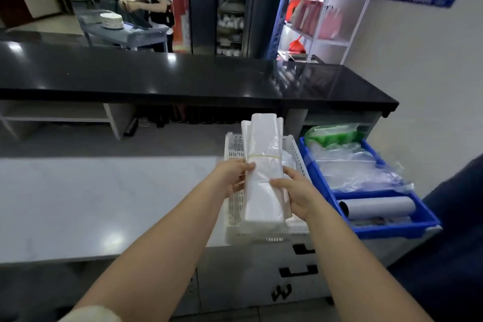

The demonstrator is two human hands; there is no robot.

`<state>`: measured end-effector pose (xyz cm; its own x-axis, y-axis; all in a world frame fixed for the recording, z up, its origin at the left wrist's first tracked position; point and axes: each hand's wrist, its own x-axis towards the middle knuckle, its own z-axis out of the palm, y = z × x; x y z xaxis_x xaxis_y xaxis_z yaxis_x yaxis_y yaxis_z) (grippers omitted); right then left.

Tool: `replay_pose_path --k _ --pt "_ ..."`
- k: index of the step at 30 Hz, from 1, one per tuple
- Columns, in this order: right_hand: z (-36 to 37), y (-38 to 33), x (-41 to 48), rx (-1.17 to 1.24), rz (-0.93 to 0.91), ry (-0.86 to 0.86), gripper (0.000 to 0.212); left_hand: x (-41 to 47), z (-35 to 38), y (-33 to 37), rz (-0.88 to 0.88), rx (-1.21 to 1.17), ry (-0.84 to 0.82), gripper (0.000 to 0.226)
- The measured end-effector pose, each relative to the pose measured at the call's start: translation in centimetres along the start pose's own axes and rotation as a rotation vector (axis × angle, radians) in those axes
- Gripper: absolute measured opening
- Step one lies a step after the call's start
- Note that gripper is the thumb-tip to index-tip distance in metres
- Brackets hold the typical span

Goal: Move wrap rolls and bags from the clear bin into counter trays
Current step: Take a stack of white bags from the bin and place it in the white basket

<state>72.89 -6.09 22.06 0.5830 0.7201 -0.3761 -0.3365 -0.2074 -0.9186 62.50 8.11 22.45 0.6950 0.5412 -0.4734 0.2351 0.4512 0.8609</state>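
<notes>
Leftmost, pale surface (104,196), then white tray (234,149) set lengthwise on it. Over that tray, bundle of bags (264,165), banded in yellow, long axis running straight away from the body and in line with the tray's length. Pinched at its lower half from both sides: left grip (236,178) with thumb across the front, right grip (295,192) curled round the opposite edge, both equally near. Probably just a straight lowering ahead, no turning needed. Further right, blue tray (386,227) just beside, holding clear bags and a wrap roll (379,206) lying crosswise.
</notes>
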Motion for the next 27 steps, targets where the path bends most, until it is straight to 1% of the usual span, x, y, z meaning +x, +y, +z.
replay_pose_path --k 3,6,7,8,10,11,12,14,15,17,19,21,24,27 --pt "-1.0 0.2 3.0 -0.022 0.057 -0.018 0.037 2.6 0.7 -0.1 0.005 0.076 0.125 0.021" --pt "-1.2 0.9 5.1 -0.086 0.089 -0.071 0.026 4.2 0.4 -0.8 0.092 0.202 0.274 0.009" --pt "-1.2 1.2 5.6 -0.099 0.092 -0.085 0.024 4.6 0.2 -1.2 0.136 0.266 0.308 0.011" --pt "-1.2 1.5 6.2 -0.099 0.095 -0.097 0.021 4.8 0.0 -1.6 0.171 0.371 0.341 0.018" --pt "-1.2 2.1 7.0 -0.091 0.103 -0.114 0.019 5.3 -0.6 -2.4 0.205 0.678 0.451 0.033" --pt "-1.2 2.2 7.2 -0.107 0.107 -0.119 0.02 5.5 -0.8 -2.6 0.22 0.821 0.523 0.034" --pt "-1.1 2.4 7.3 -0.158 0.108 -0.118 0.022 5.7 -1.1 -2.8 0.229 0.922 0.571 0.033" --pt "-0.9 3.0 7.7 -0.378 0.094 -0.092 0.029 6.0 -1.5 -3.2 0.234 1.053 0.586 0.041" --pt "-0.8 3.4 7.8 -0.498 0.078 -0.08 0.032 6.0 -1.7 -3.4 0.233 1.086 0.579 0.045" --pt "-0.7 3.9 8.1 -0.676 0.041 -0.064 0.042 5.7 -2.0 -4.1 0.244 1.062 0.579 0.045" --pt "-0.5 3.9 8.1 -0.849 -0.033 -0.049 0.053 5.1 -2.6 -4.7 0.257 1.039 0.593 0.044" --pt "0.2 3.2 8.2 -0.998 -0.142 -0.043 0.06 4.1 -3.3 -4.7 0.269 1.103 0.606 0.044" --pt "2.7 1.4 7.7 -1.078 -0.365 -0.105 0.052 2.3 -4.6 -4.3 0.312 1.227 0.64 0.042" --pt "6.7 -0.4 6.7 -1.097 -0.555 -0.2 0.045 -0.4 -6.7 -3.3 0.353 1.286 0.706 0.043"
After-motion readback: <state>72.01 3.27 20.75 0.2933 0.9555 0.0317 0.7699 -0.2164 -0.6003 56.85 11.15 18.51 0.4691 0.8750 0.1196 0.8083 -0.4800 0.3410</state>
